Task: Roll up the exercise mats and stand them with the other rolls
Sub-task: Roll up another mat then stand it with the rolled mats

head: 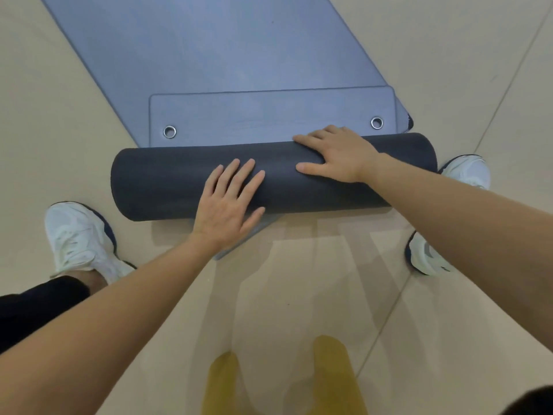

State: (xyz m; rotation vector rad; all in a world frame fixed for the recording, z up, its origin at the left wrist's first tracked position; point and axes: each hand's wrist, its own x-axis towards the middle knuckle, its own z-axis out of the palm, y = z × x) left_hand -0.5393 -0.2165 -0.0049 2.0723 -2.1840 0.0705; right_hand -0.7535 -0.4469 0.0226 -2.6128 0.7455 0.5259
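Fingers (239,178) are spread flat on both hands, gripping nothing: left hand (227,211) and right hand (338,157) press on top of the mat roll (167,184). It lies on the floor (299,280), and its grommeted tail (269,115) overlaps a second flat mat (209,49). Risks: an uneven push telescopes the ends, light palms let the roll spring open, and the tail drags the lower mat.

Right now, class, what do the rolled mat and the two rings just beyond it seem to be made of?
Rolled mat: probably dense foam or rubber, matt dark grey, curling into a thick soft roll. Rings: likely polished metal eyelets; they glint silver.
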